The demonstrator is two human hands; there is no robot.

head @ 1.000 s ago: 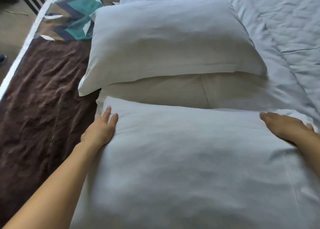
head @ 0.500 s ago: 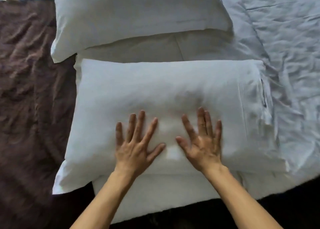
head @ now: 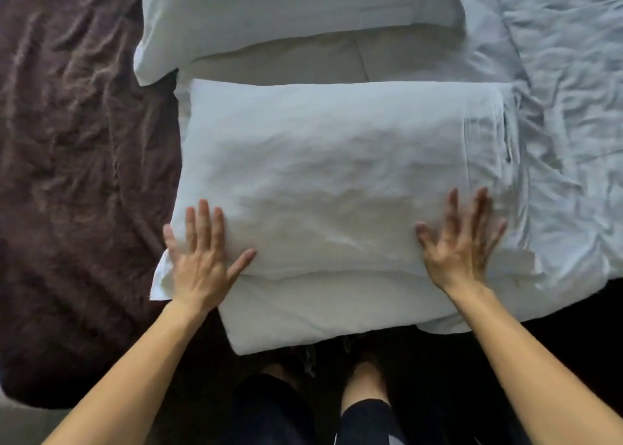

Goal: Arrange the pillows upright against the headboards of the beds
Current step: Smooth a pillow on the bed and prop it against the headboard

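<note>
The near pillow (head: 330,181) lies flat at the near edge of the bed, long side parallel to that edge. It rests on a white padded layer (head: 320,313) that projects past the pillow toward the person; whether this layer is a second pillow or folded bedding cannot be told.

The left grip (head: 199,259) lies palm down on the near left corner of the pillow, fingers straight and close together, thumb spread. The right grip (head: 462,242) lies palm down near the near right corner, fingers apart and straight, slightly blurred. Neither clamps the fabric.

The far pillow (head: 286,9) lies flat beyond, separated by a strip of beige sheet (head: 303,60). A brown blanket (head: 74,158) borders both pillows on the left and a wrinkled white quilt (head: 566,107) on the right. The person's legs (head: 364,377) stand against the near edge.
</note>
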